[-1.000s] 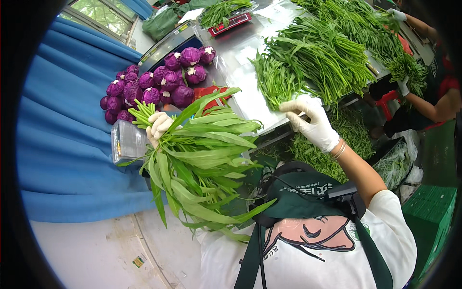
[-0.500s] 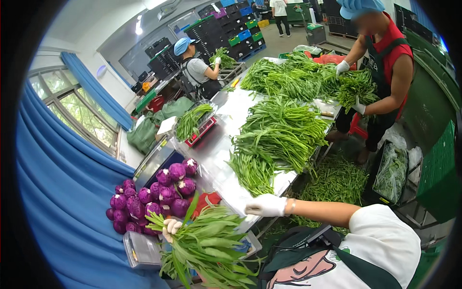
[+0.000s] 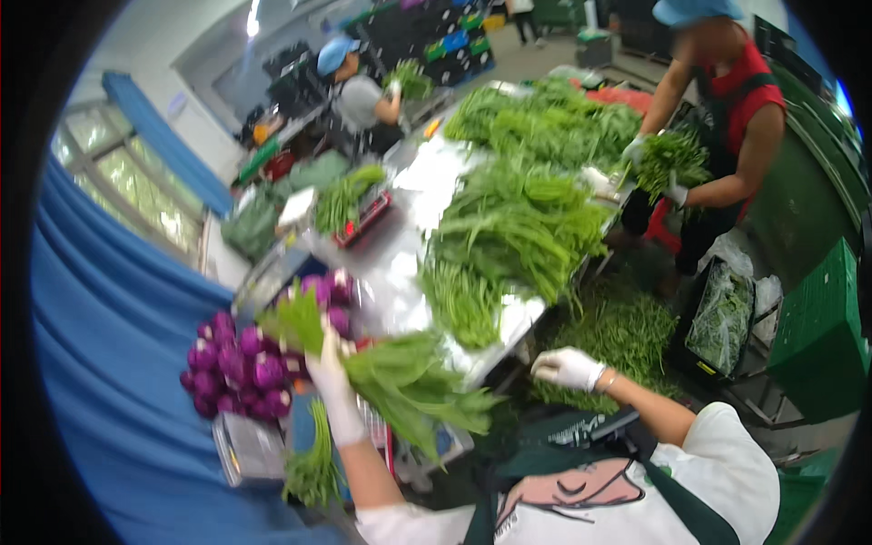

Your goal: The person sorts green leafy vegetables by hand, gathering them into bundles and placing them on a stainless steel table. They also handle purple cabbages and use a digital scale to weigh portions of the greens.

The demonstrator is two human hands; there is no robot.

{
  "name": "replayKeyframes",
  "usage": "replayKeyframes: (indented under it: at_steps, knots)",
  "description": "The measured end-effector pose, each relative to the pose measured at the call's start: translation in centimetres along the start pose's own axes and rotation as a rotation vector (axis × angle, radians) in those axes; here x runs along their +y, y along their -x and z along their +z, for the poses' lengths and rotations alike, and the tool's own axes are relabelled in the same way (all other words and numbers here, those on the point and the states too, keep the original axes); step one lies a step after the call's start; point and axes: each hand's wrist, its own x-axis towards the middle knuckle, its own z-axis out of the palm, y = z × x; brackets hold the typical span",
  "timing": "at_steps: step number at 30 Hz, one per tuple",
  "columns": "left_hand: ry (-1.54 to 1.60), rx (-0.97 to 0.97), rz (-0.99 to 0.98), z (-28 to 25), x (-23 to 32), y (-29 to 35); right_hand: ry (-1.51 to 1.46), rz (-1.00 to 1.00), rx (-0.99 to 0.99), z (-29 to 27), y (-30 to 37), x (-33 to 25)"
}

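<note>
My left hand [image 3: 332, 361], in a white glove, is closed round a bunch of long-leafed greens [image 3: 413, 377] that looks like water spinach. Its leaves spread to the right and its stem end points up and left, over the purple cabbages [image 3: 238, 363]. To the right, beyond the table's near edge, my gloved right hand [image 3: 568, 368] hangs in the air with loosely bent fingers and nothing visible in it. Heaps of the same greens [image 3: 513, 222] lie on the metal table [image 3: 391, 300]. A smaller green bunch [image 3: 313, 459] lies below my left wrist. Motion blurs much of the picture.
A red scale [image 3: 363, 221] with greens on it stands at the table's left side. Beside the cabbages is a clear plastic box [image 3: 245, 450]. Loose greens [image 3: 609, 341] cover the floor at right, near a black crate [image 3: 720, 318]. Two co-workers handle greens across the table.
My left hand has risen with the bunch, swinging its stem end upward. My right hand has moved right, off the table's edge. The whole view has shifted slightly.
</note>
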Motion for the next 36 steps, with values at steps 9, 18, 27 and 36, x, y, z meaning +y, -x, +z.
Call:
replayKeyframes:
  at_steps: [9, 18, 27, 36]
  knots:
    - [0.086, 0.148, 0.122, -9.2, 5.1, -1.2, -0.179, 0.310, -0.051, 0.3, 4.1, 3.4]
    - [-1.041, 0.019, -0.319, -24.3, 13.5, 0.8, -0.140, 0.468, -0.205, 2.3, 5.0, 8.8]
    - [-1.798, -0.114, -0.203, -32.2, 0.6, -3.3, -0.158, 0.573, -0.223, 4.7, 5.8, 8.7]
    - [-1.755, 0.196, -0.061, -30.9, -8.6, -3.4, -0.038, 0.681, -0.171, 4.5, 7.7, 8.1]
